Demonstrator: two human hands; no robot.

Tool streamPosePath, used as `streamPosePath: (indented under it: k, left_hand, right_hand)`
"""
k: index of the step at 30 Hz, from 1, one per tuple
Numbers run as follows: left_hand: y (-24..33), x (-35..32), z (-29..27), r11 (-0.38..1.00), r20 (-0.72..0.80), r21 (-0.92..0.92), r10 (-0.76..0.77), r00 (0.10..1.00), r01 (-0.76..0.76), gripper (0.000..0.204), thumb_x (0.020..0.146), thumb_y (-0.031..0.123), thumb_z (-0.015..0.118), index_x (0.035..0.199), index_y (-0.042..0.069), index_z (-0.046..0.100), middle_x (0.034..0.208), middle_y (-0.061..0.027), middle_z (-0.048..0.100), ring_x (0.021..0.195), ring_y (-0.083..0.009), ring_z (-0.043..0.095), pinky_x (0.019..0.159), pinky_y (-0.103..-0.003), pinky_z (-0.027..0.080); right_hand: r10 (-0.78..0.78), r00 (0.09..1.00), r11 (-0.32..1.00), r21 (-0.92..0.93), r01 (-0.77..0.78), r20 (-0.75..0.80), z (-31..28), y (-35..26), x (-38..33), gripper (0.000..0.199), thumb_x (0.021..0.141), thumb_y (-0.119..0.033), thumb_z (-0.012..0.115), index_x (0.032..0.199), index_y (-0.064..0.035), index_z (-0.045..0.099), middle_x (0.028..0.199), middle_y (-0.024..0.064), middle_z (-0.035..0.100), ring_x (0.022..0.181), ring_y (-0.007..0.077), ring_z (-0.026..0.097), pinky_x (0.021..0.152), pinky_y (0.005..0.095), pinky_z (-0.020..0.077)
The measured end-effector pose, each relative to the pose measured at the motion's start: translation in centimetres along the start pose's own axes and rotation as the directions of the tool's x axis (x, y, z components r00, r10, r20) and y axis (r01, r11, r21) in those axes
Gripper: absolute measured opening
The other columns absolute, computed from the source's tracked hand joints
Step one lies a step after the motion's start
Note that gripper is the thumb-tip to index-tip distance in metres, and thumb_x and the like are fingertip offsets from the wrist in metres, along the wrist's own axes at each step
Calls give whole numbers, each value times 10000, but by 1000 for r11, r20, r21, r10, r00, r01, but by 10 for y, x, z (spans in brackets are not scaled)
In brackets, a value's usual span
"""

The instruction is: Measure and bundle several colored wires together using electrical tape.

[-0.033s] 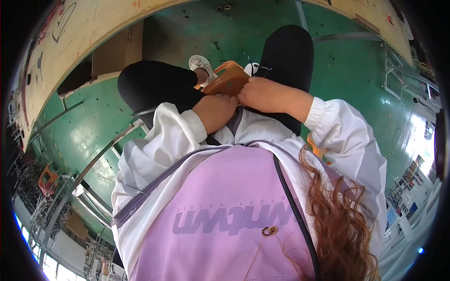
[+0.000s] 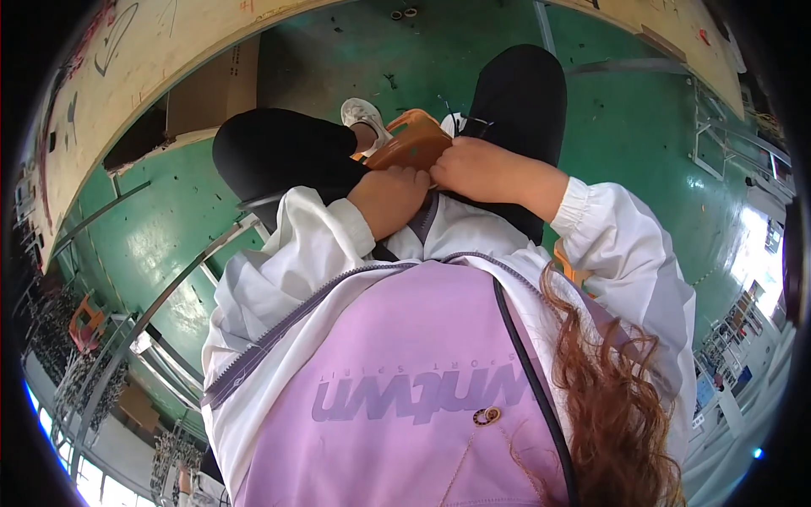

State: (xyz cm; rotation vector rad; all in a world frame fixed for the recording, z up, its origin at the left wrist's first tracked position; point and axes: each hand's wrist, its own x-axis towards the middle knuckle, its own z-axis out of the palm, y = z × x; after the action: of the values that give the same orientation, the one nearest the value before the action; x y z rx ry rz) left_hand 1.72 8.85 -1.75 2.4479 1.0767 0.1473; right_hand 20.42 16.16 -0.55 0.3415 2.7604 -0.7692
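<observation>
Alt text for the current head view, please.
A seated person's left hand and right hand, both curled, are close together over the lap, whatever they grip hidden; thin dark strands show beyond the right hand. An orange object shows between the black-trousered legs, with a green floor below and a pale table ahead.

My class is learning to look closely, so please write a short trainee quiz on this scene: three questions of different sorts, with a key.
1. True or false: the left hand and the right hand are spread wide apart.
2. What colour is the floor? (a) green (b) red (c) white
3. Which hand is nearer the picture's top edge?

Key: 1. False, they are close together. 2. (a). 3. The right hand.
</observation>
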Motion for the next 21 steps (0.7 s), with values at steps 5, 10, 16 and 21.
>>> streamPosePath:
  k: [5, 10, 16, 21]
  left_hand:
    - [-6, 4, 0, 985, -418, 161, 7, 908, 66, 212, 754, 253, 597, 800, 57, 530, 778, -67, 565, 686, -190, 577, 542, -274, 483]
    - [-10, -19, -24, 991, -434, 61, -79, 898, 117, 321, 662, 216, 693, 905, 51, 564, 701, -45, 497, 615, -190, 548, 519, -284, 454]
    - [-42, -73, -22, 984, -314, 62, -138, 939, 166, 227, 675, 146, 672, 853, 50, 569, 709, -63, 509, 651, -232, 553, 553, -327, 461]
    - [0, -39, -20, 957, -388, 84, -225, 894, 278, 402, 667, 197, 683, 1029, 71, 560, 886, -89, 537, 861, -270, 528, 744, -358, 430]
  right_hand:
    - [64, 960, 996, 79, -44, -271, 1, -6, -6, 79, 770, -119, 504, 797, -54, 538, 745, 80, 581, 783, 228, 579, 719, 330, 418]
    - [160, 948, 961, 261, -87, -274, 4, -7, -5, 126, 823, -190, 535, 856, -70, 517, 679, 68, 572, 663, 262, 577, 652, 360, 433]
    - [76, 952, 997, 32, -70, -298, 4, -4, -2, 193, 817, -234, 569, 758, -62, 506, 690, 67, 599, 653, 247, 591, 582, 347, 440]
    - [105, 960, 993, 76, -89, -258, 11, -3, 2, 182, 804, -209, 575, 718, -67, 503, 674, 57, 591, 650, 238, 585, 597, 345, 437]
